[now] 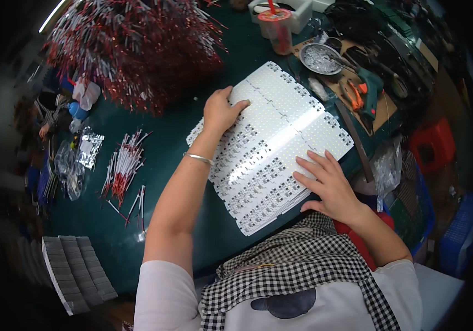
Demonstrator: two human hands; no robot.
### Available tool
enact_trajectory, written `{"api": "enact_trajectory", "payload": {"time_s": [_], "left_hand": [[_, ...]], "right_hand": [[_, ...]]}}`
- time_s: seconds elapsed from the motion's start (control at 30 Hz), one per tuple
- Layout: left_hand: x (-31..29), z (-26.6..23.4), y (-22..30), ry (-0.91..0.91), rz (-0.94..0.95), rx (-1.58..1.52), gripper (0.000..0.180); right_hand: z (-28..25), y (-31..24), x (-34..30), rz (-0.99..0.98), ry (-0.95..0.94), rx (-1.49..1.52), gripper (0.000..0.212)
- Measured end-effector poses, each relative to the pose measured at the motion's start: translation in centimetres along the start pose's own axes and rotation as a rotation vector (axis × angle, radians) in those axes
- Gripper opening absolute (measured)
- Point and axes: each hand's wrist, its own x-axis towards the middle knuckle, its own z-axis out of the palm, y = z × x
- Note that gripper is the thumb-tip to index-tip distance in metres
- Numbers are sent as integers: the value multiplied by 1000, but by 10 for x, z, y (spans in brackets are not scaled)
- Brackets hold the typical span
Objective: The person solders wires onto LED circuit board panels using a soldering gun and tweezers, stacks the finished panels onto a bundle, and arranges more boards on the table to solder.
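A stack of white circuit board panels (272, 146), dotted with rows of small dark parts, lies slantwise on the dark green table before me. At its far left edge rests my left hand (222, 112), fingers and thumb apart, the thumb over the top panel. My right hand (327, 185) lies spread across the near right part of the stack, fingertips on the top panel and thumb by the near edge. Neither hand grips anything that I can make out. A small pile of short red and white wires (125, 168) sits left of my left forearm.
A large heap of red and white wires (137, 49) fills the far left. Toward the far right are a lidded drink cup (276, 30), a metal bowl (321, 58), a green glue gun (370, 91) and orange-handled cutters (353, 95). Grey blocks (76, 270) stand at the near left.
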Motion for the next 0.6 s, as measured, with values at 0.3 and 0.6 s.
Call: {"api": "enact_trajectory", "payload": {"time_s": [0.3,0.6], "left_hand": [[-15,5,-7,105,-39,-90,62],[-55,-18,3,131,211,77,76]], "right_hand": [[21,10,0,-46,234,12,51],[-3,19,4,2,286,102,48]]}}
